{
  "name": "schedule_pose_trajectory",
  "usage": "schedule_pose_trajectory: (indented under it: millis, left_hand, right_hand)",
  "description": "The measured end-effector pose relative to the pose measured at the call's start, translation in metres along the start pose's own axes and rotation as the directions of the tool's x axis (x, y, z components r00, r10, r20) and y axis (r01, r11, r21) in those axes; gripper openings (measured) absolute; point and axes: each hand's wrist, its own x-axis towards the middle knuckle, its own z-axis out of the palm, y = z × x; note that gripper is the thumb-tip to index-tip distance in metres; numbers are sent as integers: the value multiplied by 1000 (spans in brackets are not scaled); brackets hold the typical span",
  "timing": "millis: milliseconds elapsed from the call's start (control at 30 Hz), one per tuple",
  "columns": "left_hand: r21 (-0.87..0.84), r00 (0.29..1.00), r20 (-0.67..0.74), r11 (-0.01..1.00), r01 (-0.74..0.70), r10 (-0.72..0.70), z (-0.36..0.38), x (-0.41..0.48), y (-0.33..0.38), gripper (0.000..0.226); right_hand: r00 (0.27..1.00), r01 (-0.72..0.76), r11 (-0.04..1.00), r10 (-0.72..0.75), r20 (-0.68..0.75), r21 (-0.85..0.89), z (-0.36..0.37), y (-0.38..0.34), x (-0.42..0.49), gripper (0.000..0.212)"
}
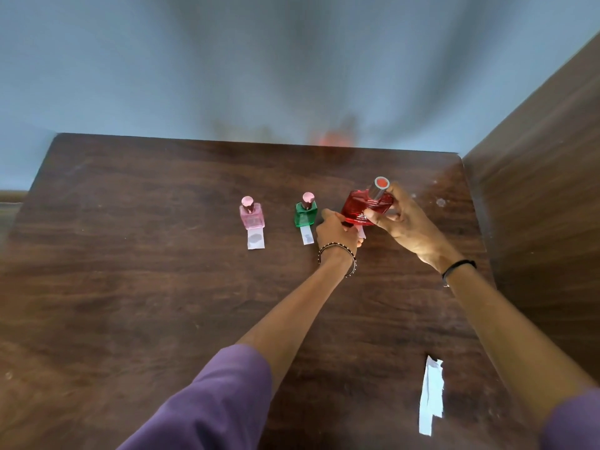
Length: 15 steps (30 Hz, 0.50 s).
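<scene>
A red perfume bottle [358,207] with a silver cap is tilted, its base near the dark wooden table [162,287]. My right hand [402,222] grips its body from the right. My left hand [336,233] is curled at the bottle's base, where a small white paper strip [362,234] peeks out by its fingers. To the left stand a green bottle [305,213] and a pink bottle [251,216], each upright with a white paper strip under its front, the green one's strip [307,236] and the pink one's strip [256,239].
Several torn white paper strips [431,396] lie near the table's front right. A brown wooden panel [535,206] rises along the right side. Behind the table's far edge hangs a grey-blue curtain [292,60].
</scene>
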Motion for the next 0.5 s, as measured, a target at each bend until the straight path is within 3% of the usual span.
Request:
schedule_pose_trajectory:
  millis: [300, 367, 500]
  left_hand:
    - [7, 998, 27, 998, 58, -58, -4, 5, 3, 8]
    - [49, 998, 27, 997, 59, -61, -6, 4, 4, 15]
    - [-58, 995, 44, 994, 92, -89, -10, -7, -2, 10]
  right_hand:
    - [998, -30, 998, 33, 48, -49, -3, -3, 2, 45]
    - [998, -44, 997, 46, 33, -62, -2, -2, 1, 48]
    - [994, -107, 992, 104, -45, -72, 2, 7, -6, 49]
